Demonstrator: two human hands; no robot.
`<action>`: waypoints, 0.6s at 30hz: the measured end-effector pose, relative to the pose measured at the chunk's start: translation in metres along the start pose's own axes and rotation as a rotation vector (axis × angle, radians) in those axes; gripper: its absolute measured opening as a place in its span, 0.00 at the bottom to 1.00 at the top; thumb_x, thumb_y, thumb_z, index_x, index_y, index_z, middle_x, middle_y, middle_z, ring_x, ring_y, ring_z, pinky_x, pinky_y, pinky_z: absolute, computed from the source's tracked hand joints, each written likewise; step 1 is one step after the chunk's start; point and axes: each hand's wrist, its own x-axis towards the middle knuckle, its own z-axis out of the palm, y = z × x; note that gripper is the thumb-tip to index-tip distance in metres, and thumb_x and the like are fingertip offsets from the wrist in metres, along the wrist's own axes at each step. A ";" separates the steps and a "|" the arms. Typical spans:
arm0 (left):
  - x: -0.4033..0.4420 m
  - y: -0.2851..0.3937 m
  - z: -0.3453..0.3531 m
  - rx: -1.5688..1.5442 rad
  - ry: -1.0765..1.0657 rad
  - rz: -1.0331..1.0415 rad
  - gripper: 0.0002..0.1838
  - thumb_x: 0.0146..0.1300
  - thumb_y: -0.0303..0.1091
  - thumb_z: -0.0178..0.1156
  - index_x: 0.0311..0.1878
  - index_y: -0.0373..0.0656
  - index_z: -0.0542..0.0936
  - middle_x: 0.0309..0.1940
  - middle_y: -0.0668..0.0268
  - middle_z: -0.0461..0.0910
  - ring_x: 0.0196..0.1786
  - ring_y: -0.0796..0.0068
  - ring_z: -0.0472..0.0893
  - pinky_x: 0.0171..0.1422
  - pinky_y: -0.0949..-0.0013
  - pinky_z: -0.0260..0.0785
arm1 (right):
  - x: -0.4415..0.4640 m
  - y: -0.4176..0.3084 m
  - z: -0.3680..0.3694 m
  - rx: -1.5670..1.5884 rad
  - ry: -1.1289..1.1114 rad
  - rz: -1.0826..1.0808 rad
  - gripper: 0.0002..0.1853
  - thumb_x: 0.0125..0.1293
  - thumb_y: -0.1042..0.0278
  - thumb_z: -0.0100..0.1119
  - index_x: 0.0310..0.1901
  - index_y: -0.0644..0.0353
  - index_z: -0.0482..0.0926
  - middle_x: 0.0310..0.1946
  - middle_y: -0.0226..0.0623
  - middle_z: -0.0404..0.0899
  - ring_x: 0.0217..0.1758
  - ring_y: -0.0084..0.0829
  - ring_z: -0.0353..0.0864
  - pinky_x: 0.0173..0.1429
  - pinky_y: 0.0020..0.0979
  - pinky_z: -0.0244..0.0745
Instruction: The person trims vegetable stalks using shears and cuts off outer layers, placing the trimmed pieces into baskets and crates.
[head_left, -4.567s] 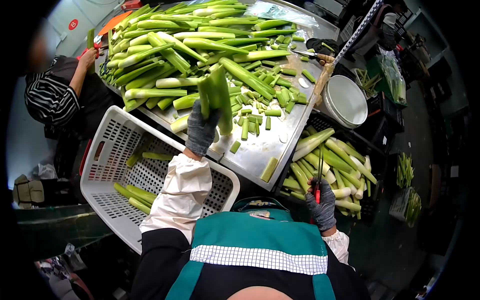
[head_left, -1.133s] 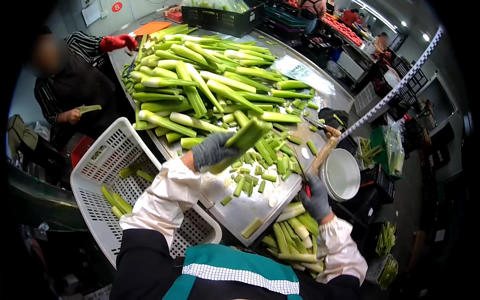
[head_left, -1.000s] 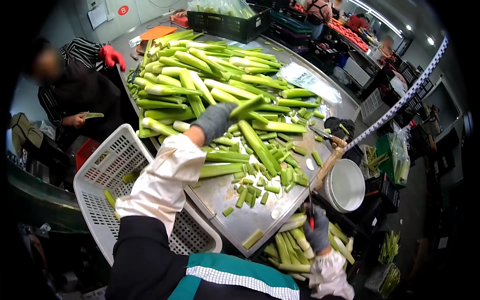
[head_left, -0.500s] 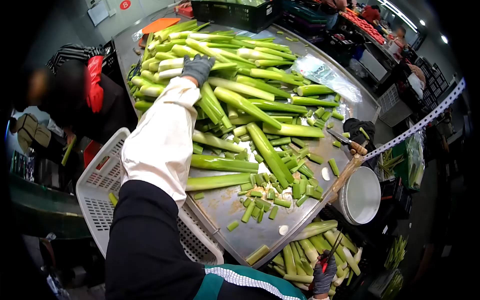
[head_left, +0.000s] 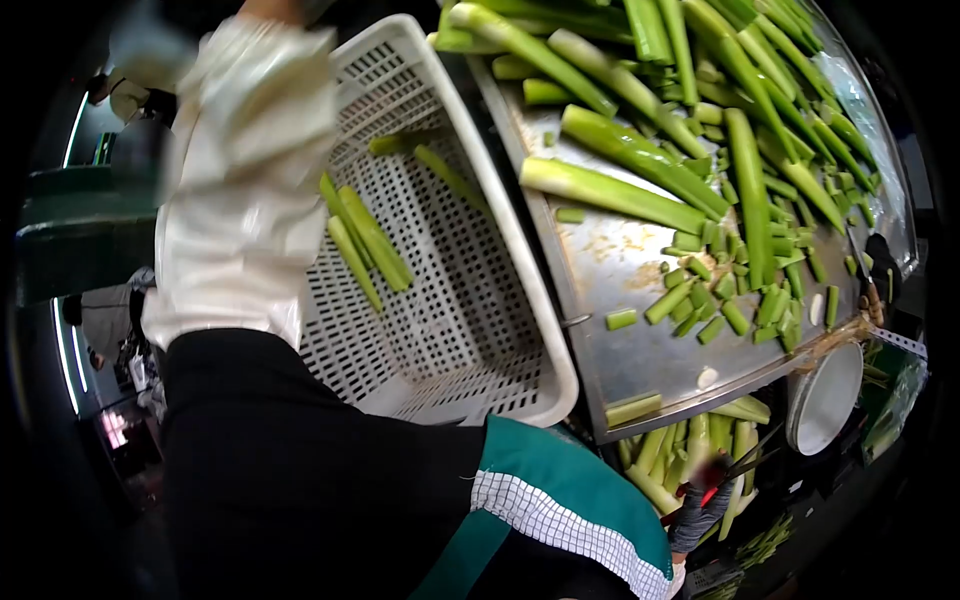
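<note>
One white perforated basket [head_left: 537, 300] is seen, in which five stalk lengths [head_left: 375, 237] can be counted: three side by side, two farther up. On the metal table [head_left: 650, 355], long green stalks [head_left: 610, 193] are overlapped too thickly to be counted; over twenty short cut pieces [head_left: 736, 317] are scattered in front of them, with two white slices [head_left: 708, 378]. A single length [head_left: 633, 409] is set apart at the near corner. One white bucket [head_left: 828, 405] is placed just past the table's edge, and more stalks [head_left: 700, 440] are heaped below that corner.

The long stalks are smooth and glossy, bright green along most of their length and paled to near white at some ends.

By the grey-gloved right hand [head_left: 700, 508], closed, a red-handled cutting tool [head_left: 745, 465] with dark blades is gripped above the heap. The left hand is cut off by the upper edge beyond its white sleeve [head_left: 245, 190]; how far it is opened, or what is held, cannot be told.
</note>
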 end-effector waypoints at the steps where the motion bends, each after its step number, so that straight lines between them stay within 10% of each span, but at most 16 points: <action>1: -0.026 -0.021 -0.002 -0.095 -0.080 -0.121 0.17 0.53 0.31 0.54 0.48 0.45 0.71 0.37 0.59 0.77 0.38 0.68 0.77 0.39 0.67 0.69 | 0.000 -0.004 0.004 0.025 -0.040 0.026 0.25 0.53 0.73 0.53 0.55 0.65 0.63 0.40 0.32 0.68 0.37 0.20 0.67 0.44 0.20 0.63; 4: -0.129 -0.098 0.028 -0.952 -0.711 -0.415 0.14 0.57 0.37 0.52 0.45 0.43 0.73 0.39 0.57 0.75 0.39 0.72 0.76 0.40 0.61 0.70 | -0.002 0.001 0.012 0.005 -0.095 -0.005 0.25 0.54 0.74 0.53 0.55 0.65 0.63 0.40 0.32 0.68 0.38 0.21 0.67 0.46 0.21 0.63; 5: -0.164 -0.064 0.046 -0.113 -0.524 -0.432 0.09 0.55 0.30 0.55 0.40 0.46 0.77 0.24 0.66 0.77 0.25 0.76 0.75 0.32 0.73 0.69 | -0.003 0.001 0.014 -0.035 -0.111 -0.013 0.24 0.54 0.76 0.51 0.54 0.65 0.63 0.42 0.34 0.69 0.41 0.23 0.67 0.48 0.23 0.63; 7: -0.233 -0.100 0.110 0.414 -0.921 -0.301 0.14 0.52 0.24 0.52 0.42 0.49 0.76 0.28 0.59 0.78 0.30 0.65 0.77 0.36 0.65 0.70 | -0.006 -0.008 0.025 -0.067 -0.133 -0.050 0.23 0.53 0.78 0.49 0.54 0.65 0.63 0.44 0.35 0.69 0.44 0.24 0.68 0.49 0.24 0.63; 16: -0.379 -0.133 0.251 0.451 -1.150 0.019 0.10 0.50 0.33 0.52 0.35 0.52 0.80 0.42 0.63 0.74 0.44 0.67 0.73 0.37 0.62 0.70 | -0.052 -0.017 0.036 -0.297 -0.135 -0.302 0.25 0.49 0.83 0.46 0.53 0.66 0.64 0.48 0.38 0.69 0.50 0.28 0.68 0.50 0.27 0.64; 18: -0.422 -0.166 0.285 0.255 -0.825 0.157 0.12 0.53 0.33 0.48 0.39 0.51 0.78 0.40 0.60 0.75 0.44 0.64 0.73 0.39 0.58 0.69 | -0.064 -0.010 0.031 -0.458 -0.112 -0.116 0.26 0.48 0.79 0.56 0.52 0.64 0.65 0.45 0.38 0.70 0.48 0.28 0.69 0.50 0.27 0.65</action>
